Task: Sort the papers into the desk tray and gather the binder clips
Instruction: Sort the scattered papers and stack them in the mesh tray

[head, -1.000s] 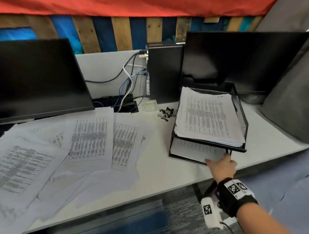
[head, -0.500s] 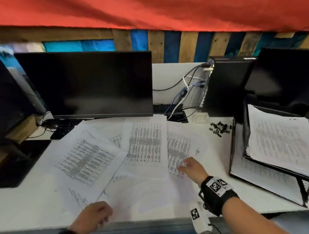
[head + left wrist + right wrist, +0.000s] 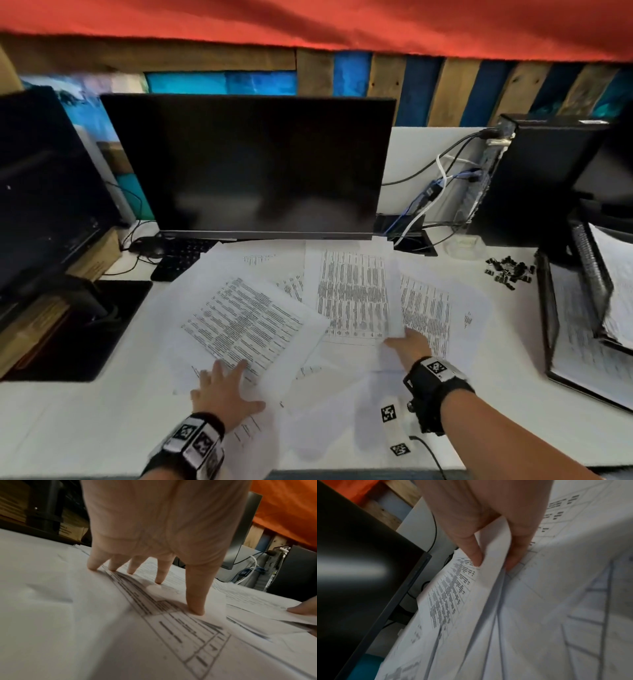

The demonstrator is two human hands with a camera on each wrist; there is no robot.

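Loose printed papers (image 3: 349,294) lie spread over the white desk (image 3: 68,421) before the middle monitor. My left hand (image 3: 222,387) lies flat with spread, straight fingers (image 3: 195,601) pressing on a tilted sheet (image 3: 239,322). My right hand (image 3: 406,344) pinches the near edge of a printed sheet (image 3: 488,563) between thumb and fingers and lifts it slightly. A small heap of black binder clips (image 3: 508,269) sits at the far right of the desk. Beside it, at the right edge, stands the black mesh desk tray (image 3: 589,270), holding paper stacks on both levels.
A black monitor (image 3: 253,164) stands behind the papers, another (image 3: 37,192) at the left. A keyboard (image 3: 185,257) pokes out under the papers. A black mat (image 3: 85,329) lies left. A dark computer case (image 3: 534,178) with cables (image 3: 431,195) stands at the back right.
My view swung left from the tray to the spread papers. My right hand left the tray's lower level and now pinches a sheet. My left hand came in and pressed onto a sheet.
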